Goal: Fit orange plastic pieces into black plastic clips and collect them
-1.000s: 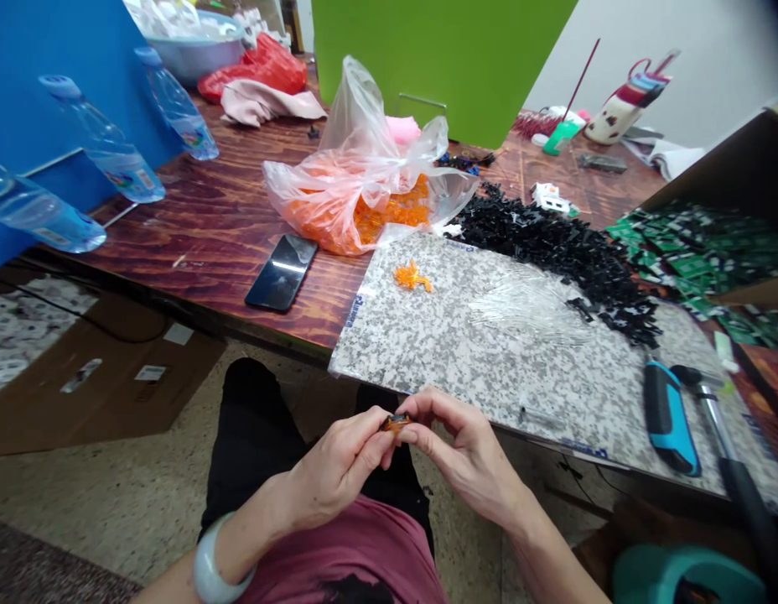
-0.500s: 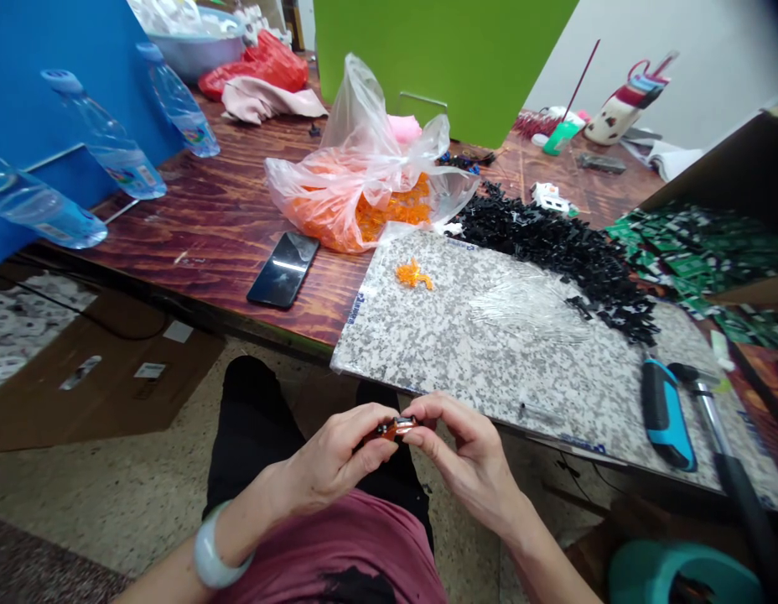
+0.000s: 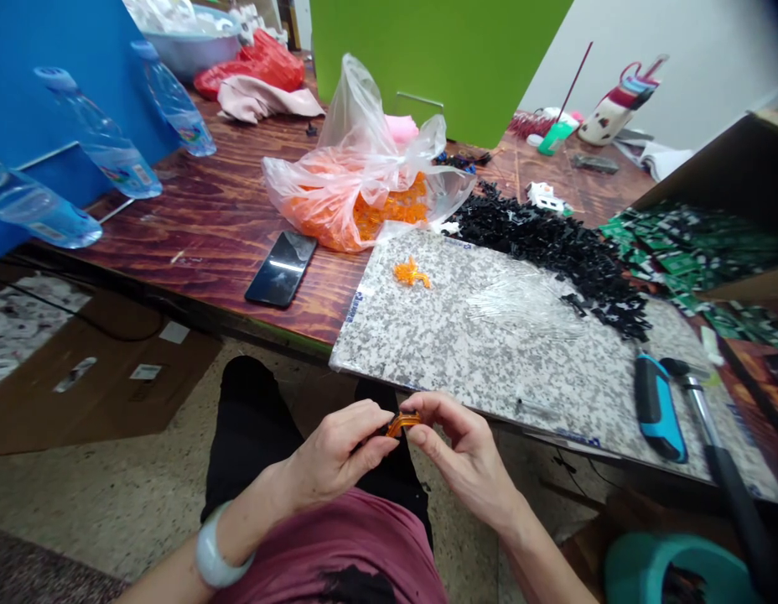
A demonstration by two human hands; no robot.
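Over my lap, my left hand [image 3: 335, 453] and my right hand [image 3: 461, 453] meet at the fingertips. Both pinch a small orange plastic piece [image 3: 402, 422] with a dark part on it, just below the near edge of a speckled stone slab [image 3: 490, 352]. On the slab lie a few loose orange pieces [image 3: 412, 273]. A clear bag of orange pieces [image 3: 364, 189] sits behind the slab. A heap of black plastic parts [image 3: 552, 247] spreads over the slab's far right.
A black phone [image 3: 281, 268] lies on the wooden table [image 3: 206, 218], with water bottles [image 3: 103, 143] at the left. A blue-handled tool [image 3: 659, 408] and a hammer [image 3: 716, 445] rest at the slab's right. Green circuit boards [image 3: 691, 243] fill a box. Cardboard [image 3: 93, 377] lies on the floor.
The small piece between my fingertips has been turned, so its orange side now shows more. Both hands stay together in the same place over my lap.
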